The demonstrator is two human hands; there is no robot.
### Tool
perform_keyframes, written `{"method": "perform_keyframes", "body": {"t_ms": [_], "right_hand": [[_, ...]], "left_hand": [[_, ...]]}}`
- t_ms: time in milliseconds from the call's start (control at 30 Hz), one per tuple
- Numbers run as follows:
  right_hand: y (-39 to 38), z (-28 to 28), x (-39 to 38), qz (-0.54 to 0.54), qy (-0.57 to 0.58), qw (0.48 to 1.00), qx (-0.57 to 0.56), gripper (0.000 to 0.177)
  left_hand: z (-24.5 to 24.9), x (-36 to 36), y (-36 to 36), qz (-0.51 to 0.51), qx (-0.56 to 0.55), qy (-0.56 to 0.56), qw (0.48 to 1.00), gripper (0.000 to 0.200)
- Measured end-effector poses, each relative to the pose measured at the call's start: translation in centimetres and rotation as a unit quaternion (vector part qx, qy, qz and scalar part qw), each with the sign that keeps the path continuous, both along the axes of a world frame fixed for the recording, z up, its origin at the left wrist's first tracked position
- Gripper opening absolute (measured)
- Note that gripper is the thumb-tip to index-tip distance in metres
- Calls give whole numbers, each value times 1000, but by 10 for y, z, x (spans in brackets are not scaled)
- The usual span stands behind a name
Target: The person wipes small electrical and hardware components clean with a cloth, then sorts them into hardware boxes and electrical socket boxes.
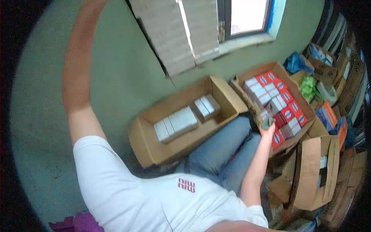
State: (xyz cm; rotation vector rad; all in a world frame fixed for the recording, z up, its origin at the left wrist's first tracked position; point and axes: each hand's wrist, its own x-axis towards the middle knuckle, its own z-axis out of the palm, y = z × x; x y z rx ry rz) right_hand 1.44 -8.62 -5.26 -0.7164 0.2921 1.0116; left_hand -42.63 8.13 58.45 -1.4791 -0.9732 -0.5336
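A seated person's right hand (268,130) grips a small box (265,123) at the near edge of an open carton (255,70) of red-and-white packs (288,113). The box looks light and stiff, and is best pinched across its narrow sides. The left hand, raised far from the carton, is out of frame, so its grip cannot be told.

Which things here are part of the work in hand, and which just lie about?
In hand: right hand; small grey box it holds; open cardboard carton of red-and-white packets.
Lying about: cardboard carton of white boxes; green plastic bag; blue plastic bag.
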Motion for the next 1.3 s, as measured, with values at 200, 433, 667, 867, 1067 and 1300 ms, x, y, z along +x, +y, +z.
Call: {"method": "perform_keyframes", "body": {"t_ms": [200,433,667,867,1067,1300], "right_hand": [[1,-31,27,40,14,999,-7,20],[-1,1,4,31,2,999,21,22],[-16,17,-4,-12,-31,999,-26,26],[-17,42,-8,-2,52,998,28,26],[4,54,-25,16,-91,994,-60,27],[-6,7,2,67,-57,996,14,28]], "left_hand": [[-238,-1,-51,-236,-469,139,840,28],[-593,-3,-6,-182,-813,-146,534,42],[-672,45,19,-146,-581,70,798,39],[-689,39,37,-172,-595,141,772,33],[-679,43,50,-203,-600,133,762,33],[-610,51,58,-223,-679,193,672,38]]}}
